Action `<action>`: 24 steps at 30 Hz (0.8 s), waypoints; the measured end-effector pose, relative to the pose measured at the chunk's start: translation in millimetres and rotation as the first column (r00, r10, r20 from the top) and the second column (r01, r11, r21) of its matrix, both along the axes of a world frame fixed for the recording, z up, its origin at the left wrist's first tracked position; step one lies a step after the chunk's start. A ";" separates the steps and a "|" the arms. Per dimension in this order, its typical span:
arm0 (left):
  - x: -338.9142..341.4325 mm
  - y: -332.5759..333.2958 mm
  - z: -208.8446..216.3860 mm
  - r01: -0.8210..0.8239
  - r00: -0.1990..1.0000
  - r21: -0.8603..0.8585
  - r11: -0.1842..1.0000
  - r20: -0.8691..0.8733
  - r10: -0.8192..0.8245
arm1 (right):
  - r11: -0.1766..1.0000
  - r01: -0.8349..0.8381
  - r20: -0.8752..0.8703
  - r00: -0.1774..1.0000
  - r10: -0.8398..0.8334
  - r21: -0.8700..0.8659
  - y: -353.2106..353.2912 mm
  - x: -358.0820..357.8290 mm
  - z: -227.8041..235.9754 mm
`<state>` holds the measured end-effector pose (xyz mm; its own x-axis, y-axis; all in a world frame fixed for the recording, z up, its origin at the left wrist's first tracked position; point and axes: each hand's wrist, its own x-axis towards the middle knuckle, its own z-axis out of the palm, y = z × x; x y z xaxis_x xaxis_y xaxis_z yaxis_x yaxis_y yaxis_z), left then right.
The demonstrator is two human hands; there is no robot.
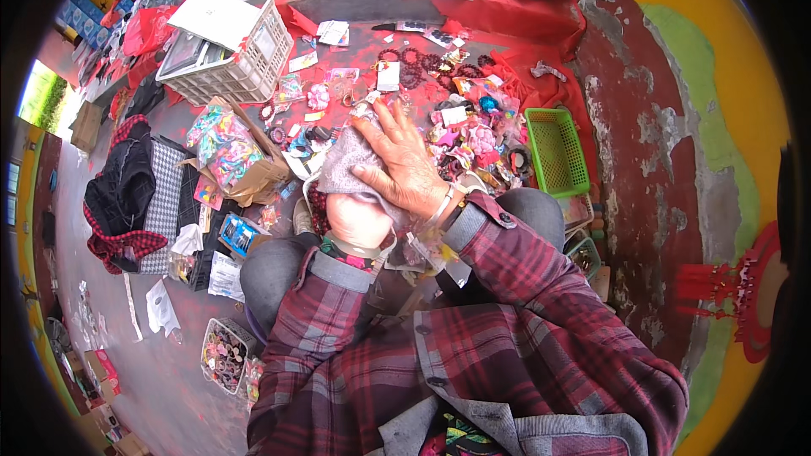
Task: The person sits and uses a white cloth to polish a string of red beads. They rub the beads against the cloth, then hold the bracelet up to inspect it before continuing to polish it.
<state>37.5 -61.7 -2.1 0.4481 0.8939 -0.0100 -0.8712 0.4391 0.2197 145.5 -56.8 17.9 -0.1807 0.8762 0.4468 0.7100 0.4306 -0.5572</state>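
A greyish-mauve fuzzy cloth (348, 156), its kind not clear, is between my two hands in front of my knees. My right hand (404, 159) rests on its upper right side, fingers stretched out and apart. Below it, my left hand (358, 221) goes up under or into the cloth, which hides its fingers. Just beyond lie dark beaded bracelets (411, 76), a pink flower hair ornament (318, 96) and a white card (388, 76). To the right of the cloth is a heap of hair ornaments (481, 139), pink and other colours.
A green plastic basket (557, 152) stands right, by the peeling wall (642, 143). On the left are a white crate (274, 46), a cardboard box (258, 186) of colourful packets and a dark quilted garment (127, 190). A small basket (226, 355) of hair ties sits lower left.
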 end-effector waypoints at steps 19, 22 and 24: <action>-8.5 23.2 9.6 0.038 0.995 0.001 0.999 0.088 -0.038 | 0.790 -0.587 -0.911 -0.400 -0.096 0.175 13.0 20.7 3.5; -5.6 17.8 21.4 -0.074 0.997 -0.018 0.997 -0.001 0.074 | 0.871 -0.477 -0.878 -0.460 -0.131 0.120 18.9 33.4 7.2; -5.6 17.3 18.5 -0.047 0.999 0.046 0.998 -0.001 0.047 | 0.837 -0.541 -0.959 -0.184 -0.214 -0.082 11.4 28.9 5.7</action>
